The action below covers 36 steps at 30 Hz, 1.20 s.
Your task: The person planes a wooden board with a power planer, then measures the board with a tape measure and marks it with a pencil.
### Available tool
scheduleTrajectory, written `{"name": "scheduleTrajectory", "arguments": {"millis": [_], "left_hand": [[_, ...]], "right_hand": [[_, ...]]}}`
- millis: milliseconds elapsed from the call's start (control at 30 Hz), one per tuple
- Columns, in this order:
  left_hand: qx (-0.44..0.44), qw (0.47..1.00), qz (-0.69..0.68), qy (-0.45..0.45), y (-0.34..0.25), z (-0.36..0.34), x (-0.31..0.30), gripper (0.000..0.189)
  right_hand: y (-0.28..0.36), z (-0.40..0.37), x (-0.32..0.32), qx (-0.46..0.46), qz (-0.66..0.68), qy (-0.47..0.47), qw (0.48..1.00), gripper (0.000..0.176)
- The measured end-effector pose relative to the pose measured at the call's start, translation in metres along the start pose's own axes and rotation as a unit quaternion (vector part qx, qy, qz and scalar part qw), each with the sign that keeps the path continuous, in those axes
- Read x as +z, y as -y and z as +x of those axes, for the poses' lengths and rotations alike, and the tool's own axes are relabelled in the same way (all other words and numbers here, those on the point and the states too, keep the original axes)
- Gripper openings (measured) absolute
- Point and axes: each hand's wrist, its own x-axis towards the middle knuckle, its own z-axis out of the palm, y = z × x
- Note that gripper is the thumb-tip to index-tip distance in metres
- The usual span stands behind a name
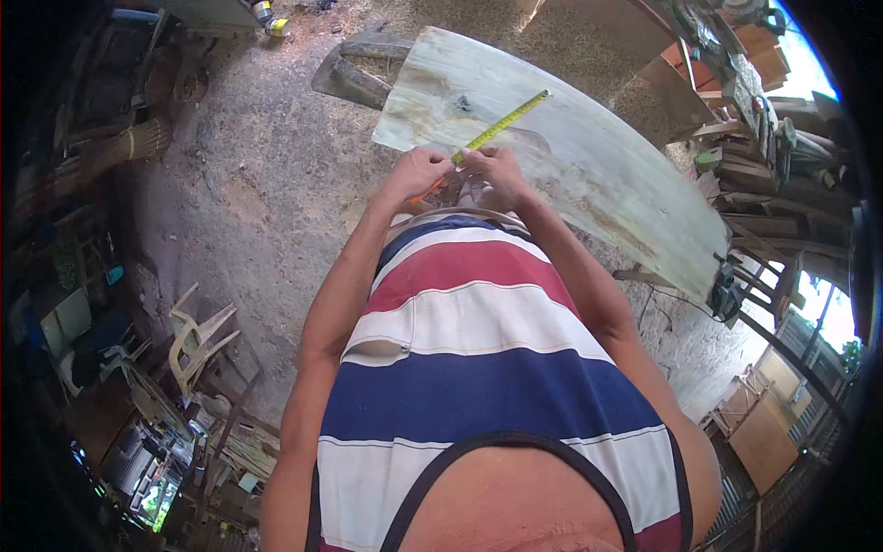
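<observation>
A yellow tape measure (506,124) has its blade stretched slantwise over a long pale wooden board (589,156), its far end near the board's middle. The near end of the blade comes in between my two hands, close in front of my body. My left hand (423,172) is closed, its thumb and fingers pinched at the blade's near end. From the other side my right hand (495,169) is also closed on the blade, fingertips beside those of the left. Something orange shows below the hands, mostly hidden. The tape's case cannot be made out.
A wooden support (363,78) sticks out under the board's left end. By its right end is a dark tool (727,294) with a cord. Stacked timber (763,198) stands at right; a pale chair frame (195,340) stands at lower left. Sawdust lies on the ground.
</observation>
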Motion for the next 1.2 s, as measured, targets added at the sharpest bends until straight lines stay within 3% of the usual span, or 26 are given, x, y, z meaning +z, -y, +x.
{"name": "scheduleTrajectory", "arguments": {"millis": [100, 167, 333, 467, 700, 900, 1000, 1200], "left_hand": [[-0.066, 0.996, 0.049, 0.031, 0.005, -0.012, -0.013, 0.033], [0.017, 0.995, 0.1, -0.013, 0.044, -0.025, -0.024, 0.035], [-0.052, 0.995, 0.085, -0.011, 0.105, -0.072, -0.064, 0.033], [-0.094, 0.991, 0.087, -0.04, 0.136, -0.093, -0.084, 0.033], [-0.105, 0.987, 0.062, -0.101, 0.137, -0.095, -0.084, 0.034], [-0.116, 0.984, 0.111, -0.075, 0.123, -0.093, -0.094, 0.033], [-0.11, 0.988, 0.063, -0.086, 0.13, -0.089, -0.092, 0.033], [-0.093, 0.987, 0.11, -0.071, 0.116, -0.087, -0.093, 0.032]], "right_hand": [[-0.02, 0.021, -0.04, -0.018, 0.1, -0.056, 0.993, 0.043], [-0.028, 0.032, -0.081, -0.036, 0.152, -0.105, 0.982, 0.04], [-0.049, 0.048, -0.177, -0.012, 0.181, -0.184, 0.966, 0.033], [-0.06, 0.055, -0.207, -0.005, 0.191, -0.215, 0.958, 0.031], [-0.069, 0.064, -0.204, 0.005, 0.153, -0.221, 0.963, 0.033], [-0.061, 0.056, -0.202, 0.028, 0.157, -0.183, 0.97, 0.038], [-0.058, 0.046, -0.184, 0.032, 0.159, -0.128, 0.978, 0.043], [-0.053, 0.03, -0.116, 0.03, 0.14, -0.108, 0.984, 0.046]]}}
